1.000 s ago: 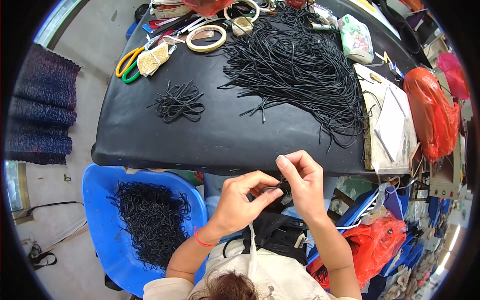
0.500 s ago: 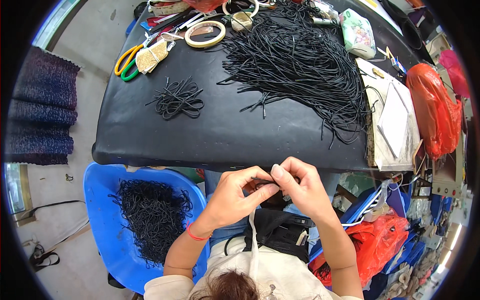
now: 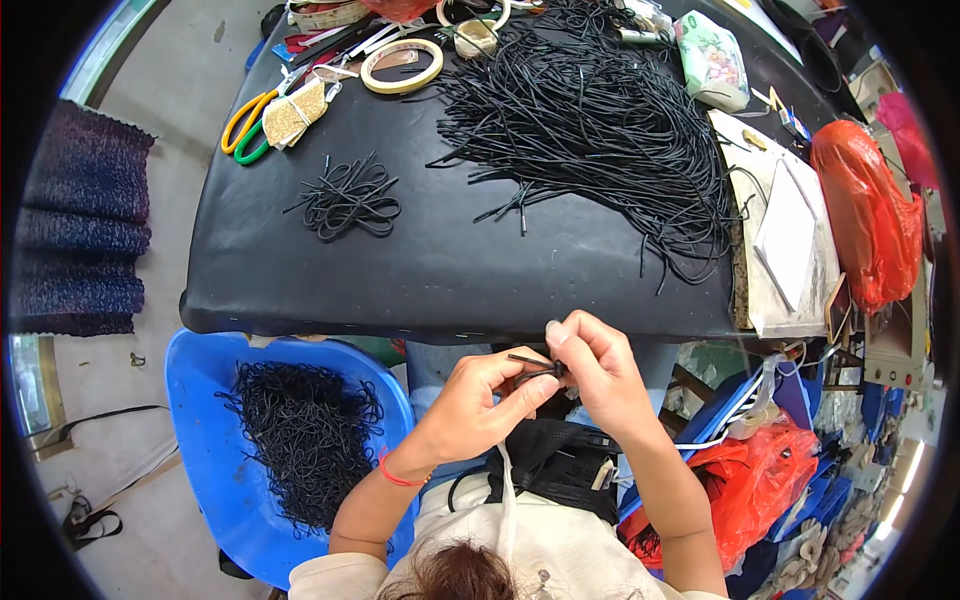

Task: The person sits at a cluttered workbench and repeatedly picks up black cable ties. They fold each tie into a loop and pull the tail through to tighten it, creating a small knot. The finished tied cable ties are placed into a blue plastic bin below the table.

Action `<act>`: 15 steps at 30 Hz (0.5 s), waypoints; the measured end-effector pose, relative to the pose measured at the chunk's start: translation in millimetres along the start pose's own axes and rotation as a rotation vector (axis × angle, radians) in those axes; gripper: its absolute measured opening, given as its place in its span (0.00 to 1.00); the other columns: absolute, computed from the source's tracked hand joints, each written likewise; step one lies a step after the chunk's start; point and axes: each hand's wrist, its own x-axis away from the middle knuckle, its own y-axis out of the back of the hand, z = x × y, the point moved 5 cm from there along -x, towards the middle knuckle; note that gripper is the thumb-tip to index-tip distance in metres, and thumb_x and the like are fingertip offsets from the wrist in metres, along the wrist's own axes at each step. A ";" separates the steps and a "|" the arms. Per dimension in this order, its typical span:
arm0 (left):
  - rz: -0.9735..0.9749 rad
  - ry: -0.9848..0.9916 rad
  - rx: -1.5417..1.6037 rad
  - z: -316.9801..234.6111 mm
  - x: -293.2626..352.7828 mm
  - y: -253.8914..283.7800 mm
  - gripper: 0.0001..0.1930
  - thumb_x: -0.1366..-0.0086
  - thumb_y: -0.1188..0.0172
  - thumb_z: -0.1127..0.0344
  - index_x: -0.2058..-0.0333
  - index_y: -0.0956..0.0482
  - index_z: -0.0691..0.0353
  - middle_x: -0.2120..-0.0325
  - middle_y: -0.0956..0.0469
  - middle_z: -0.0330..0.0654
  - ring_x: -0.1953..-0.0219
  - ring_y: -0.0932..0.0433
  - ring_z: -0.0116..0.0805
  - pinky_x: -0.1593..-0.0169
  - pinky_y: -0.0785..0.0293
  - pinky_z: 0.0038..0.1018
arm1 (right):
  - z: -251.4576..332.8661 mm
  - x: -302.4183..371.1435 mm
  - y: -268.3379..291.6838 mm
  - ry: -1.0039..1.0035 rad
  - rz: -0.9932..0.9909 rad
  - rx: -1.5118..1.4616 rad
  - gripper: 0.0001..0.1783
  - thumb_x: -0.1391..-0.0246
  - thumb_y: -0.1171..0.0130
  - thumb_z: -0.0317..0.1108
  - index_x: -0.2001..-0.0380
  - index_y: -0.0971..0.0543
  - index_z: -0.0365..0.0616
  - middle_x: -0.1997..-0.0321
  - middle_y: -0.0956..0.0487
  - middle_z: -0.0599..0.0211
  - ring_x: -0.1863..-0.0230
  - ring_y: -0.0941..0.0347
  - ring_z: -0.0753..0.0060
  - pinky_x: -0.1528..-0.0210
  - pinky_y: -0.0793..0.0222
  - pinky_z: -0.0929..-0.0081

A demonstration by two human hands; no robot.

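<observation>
Both hands meet in front of my lap, just off the table's near edge. My left hand (image 3: 483,398) pinches a black cord (image 3: 537,372) between thumb and fingers, and a short end of it sticks out above the thumb. My right hand (image 3: 597,372) is closed on the same cord from the other side, where it forms a small bunch or loop. Part of the cord is hidden by the fingers. Ahead on the black table lies a small coiled bundle of black cords (image 3: 352,200). A large heap of black cords (image 3: 590,140) spreads farther right.
A blue tub (image 3: 200,440) at lower left holds a tangle of black cords (image 3: 300,440). Scissors (image 3: 238,125), a tape roll (image 3: 436,68) and a tissue pack (image 3: 712,60) lie on the table (image 3: 400,290). A pale board (image 3: 825,270) and red plastic bags (image 3: 865,215) are at right.
My right hand's fingers have shifted slightly, and more of the cord's end and loop shows between the hands. The view has moved slightly; things on the table lie as before.
</observation>
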 end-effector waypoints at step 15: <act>-0.087 -0.134 -0.006 9.5 -4.2 -9.2 0.10 0.38 0.46 0.70 0.61 0.24 0.69 0.77 0.27 0.36 0.79 0.33 0.18 0.76 0.36 0.18 | 11.7 -9.7 12.7 0.249 -0.413 0.234 0.18 0.45 0.46 0.31 0.86 0.36 0.41 0.86 0.37 0.79 0.84 0.44 0.92 0.87 0.43 0.86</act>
